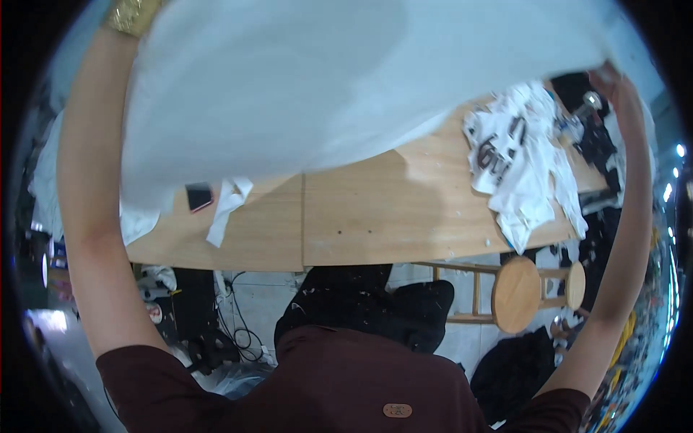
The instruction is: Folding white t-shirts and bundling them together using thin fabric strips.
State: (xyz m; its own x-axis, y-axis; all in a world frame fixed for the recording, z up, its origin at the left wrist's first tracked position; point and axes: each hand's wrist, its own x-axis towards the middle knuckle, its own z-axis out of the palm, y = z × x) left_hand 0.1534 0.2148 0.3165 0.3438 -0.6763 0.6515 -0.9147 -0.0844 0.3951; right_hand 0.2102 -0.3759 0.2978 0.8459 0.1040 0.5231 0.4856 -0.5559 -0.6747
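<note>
A large sheet of white cloth (310,86) is spread in the air above the table, its lower edge sagging over the far side. At the upper right, my right hand (613,81) is closed on the cloth's edge. My left arm reaches up along the left side, with a gold band (133,14) at the wrist; the left hand itself lies beyond the upper edge of the picture. Beneath the cloth is a light wooden table (346,224). White garments with dark print (516,162) lie in a heap on its right part.
A dark phone (199,197) and a white fabric strip (228,213) lie on the table's left part. Round wooden stools (516,294) stand at the front right. Black cables (242,335) trail over the floor at the left, and a dark heap (514,368) lies at the lower right.
</note>
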